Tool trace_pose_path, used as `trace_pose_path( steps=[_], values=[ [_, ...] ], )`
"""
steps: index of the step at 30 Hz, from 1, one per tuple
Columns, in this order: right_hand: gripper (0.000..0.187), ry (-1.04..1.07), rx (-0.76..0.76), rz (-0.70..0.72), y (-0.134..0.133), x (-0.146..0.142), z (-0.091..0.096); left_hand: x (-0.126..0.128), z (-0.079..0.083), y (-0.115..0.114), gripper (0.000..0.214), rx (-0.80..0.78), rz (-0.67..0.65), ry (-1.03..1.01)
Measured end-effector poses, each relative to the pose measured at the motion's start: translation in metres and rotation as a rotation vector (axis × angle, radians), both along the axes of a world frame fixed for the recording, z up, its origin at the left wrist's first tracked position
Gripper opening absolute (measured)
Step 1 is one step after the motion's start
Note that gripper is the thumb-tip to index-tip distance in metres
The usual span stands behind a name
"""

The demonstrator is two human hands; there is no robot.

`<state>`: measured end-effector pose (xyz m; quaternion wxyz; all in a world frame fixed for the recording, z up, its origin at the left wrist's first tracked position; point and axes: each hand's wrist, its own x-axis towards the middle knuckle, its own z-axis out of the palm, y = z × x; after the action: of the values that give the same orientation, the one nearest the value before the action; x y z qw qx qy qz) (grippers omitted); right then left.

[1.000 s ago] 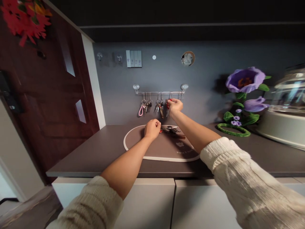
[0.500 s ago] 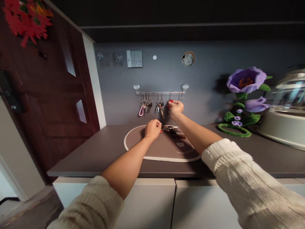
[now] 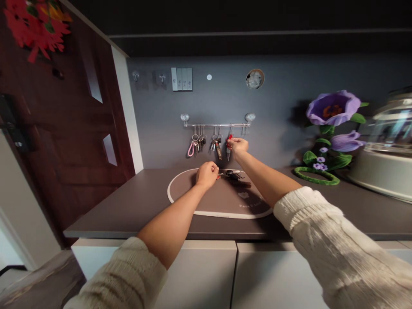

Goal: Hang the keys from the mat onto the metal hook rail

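Note:
A metal key rack [image 3: 216,125] with hooks is fixed to the grey wall. Two key bunches hang on it, one with a pink strap [image 3: 193,146] and one with a brown fob [image 3: 216,145]. My right hand [image 3: 237,146] is raised to the rack's right hooks, pinched on a key bunch with a red tag [image 3: 228,144]. My left hand [image 3: 206,173] rests closed on an oval brown mat [image 3: 206,201], its fingers on the end of a dark key bunch [image 3: 233,176] lying on the mat.
The mat lies on a dark countertop [image 3: 128,206] over white cabinet doors. A dark wooden door [image 3: 64,120] stands at the left. A purple fabric flower [image 3: 331,128] and a glass-lidded appliance [image 3: 386,146] sit at the right. Switches and hooks are on the wall above.
My right hand has shifted slightly at the rack with the red-tagged keys. My left hand has stayed on the mat by the dark key bunch.

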<state>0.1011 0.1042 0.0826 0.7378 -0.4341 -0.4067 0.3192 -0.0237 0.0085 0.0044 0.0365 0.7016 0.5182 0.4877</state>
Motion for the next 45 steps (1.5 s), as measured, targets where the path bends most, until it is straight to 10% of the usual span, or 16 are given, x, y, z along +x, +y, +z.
trace_pose_path(
  steps=[45],
  values=[
    [0.026, -0.209, 0.114, 0.277, -0.021, 0.032, -0.026, -0.006, -0.001, 0.008, 0.01, -0.029, 0.03, -0.042]
  ],
)
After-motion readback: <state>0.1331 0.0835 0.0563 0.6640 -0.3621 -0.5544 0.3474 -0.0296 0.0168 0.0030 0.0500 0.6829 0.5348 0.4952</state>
